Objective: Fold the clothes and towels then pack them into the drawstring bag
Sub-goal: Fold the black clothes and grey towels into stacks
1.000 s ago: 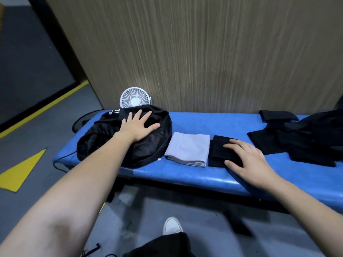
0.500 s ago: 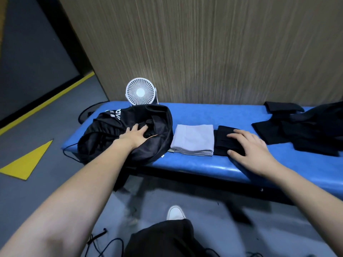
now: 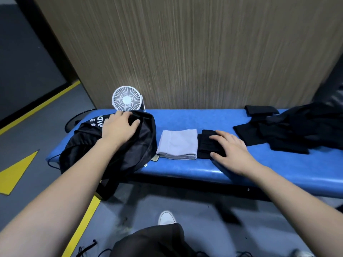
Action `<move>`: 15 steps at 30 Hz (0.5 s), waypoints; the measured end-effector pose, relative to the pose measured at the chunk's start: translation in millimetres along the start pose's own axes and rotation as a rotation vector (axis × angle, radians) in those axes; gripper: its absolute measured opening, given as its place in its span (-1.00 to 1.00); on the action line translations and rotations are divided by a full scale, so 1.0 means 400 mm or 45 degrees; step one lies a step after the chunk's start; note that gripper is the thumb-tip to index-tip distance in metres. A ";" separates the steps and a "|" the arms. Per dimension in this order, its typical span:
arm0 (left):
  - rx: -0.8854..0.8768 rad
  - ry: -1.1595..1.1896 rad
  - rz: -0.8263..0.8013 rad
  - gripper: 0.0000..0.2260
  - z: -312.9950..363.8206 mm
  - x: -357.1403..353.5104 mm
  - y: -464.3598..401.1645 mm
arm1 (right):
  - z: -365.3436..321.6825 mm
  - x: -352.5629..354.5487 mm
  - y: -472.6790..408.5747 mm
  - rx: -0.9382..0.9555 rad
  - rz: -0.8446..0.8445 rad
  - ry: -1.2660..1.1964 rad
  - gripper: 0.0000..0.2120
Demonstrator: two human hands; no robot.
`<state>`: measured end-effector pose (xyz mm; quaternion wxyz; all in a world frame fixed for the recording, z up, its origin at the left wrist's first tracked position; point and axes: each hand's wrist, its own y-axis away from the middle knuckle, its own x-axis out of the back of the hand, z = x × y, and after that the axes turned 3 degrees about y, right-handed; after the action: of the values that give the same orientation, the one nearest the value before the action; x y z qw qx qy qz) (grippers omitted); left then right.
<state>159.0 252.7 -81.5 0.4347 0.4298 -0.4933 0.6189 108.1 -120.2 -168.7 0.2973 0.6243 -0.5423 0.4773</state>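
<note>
Looking down at the blue padded bench [image 3: 222,119], we see its front edge running just below our wrists, with bare blue padding between the folded pieces and the wood-grain wall [image 3: 185,52] behind. Our left hand [image 3: 118,127] rests on top of the black drawstring bag [image 3: 111,154] at the bench's left end, fingers curled into its upper fabric near the white lettering; whether they truly pinch the cloth we cannot tell. The bag slumps over the bench's front edge, its cords trailing off the left side, and its inside is hidden from us. Just right of it lies the folded grey towel [image 3: 178,143], squared up and close to the front edge. Touching the towel's right side sits the folded black garment [image 3: 207,143], and our right hand [image 3: 232,151] lies flat over it, fingers straight and slightly spread, thumb along its near edge. Well apart, at the right end, a heap of black clothes [image 3: 289,132] lies unfolded. A small white fan [image 3: 127,99] stands against the wall behind the bag. Below, the grey floor [image 3: 27,136] carries yellow markings [image 3: 16,173], and a white shoe [image 3: 166,217] shows.
</note>
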 end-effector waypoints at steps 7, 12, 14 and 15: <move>-0.554 0.332 0.123 -0.64 0.282 -0.017 0.109 | 0.011 0.000 0.003 -0.010 -0.013 0.039 -0.42; -0.730 0.346 -0.127 -0.55 0.441 -0.117 0.211 | 0.025 0.004 0.005 0.015 -0.034 0.015 -0.43; -0.786 0.256 -0.241 -0.40 0.450 -0.144 0.229 | 0.029 0.008 0.003 0.018 -0.032 0.009 -0.43; -0.805 0.219 -0.280 -0.30 0.443 -0.151 0.233 | 0.031 0.009 0.004 0.021 -0.025 -0.013 -0.44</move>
<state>102.9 58.9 -136.3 0.6502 0.2708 -0.5730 0.4189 110.0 -133.1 -170.3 0.2941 0.6346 -0.5337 0.4755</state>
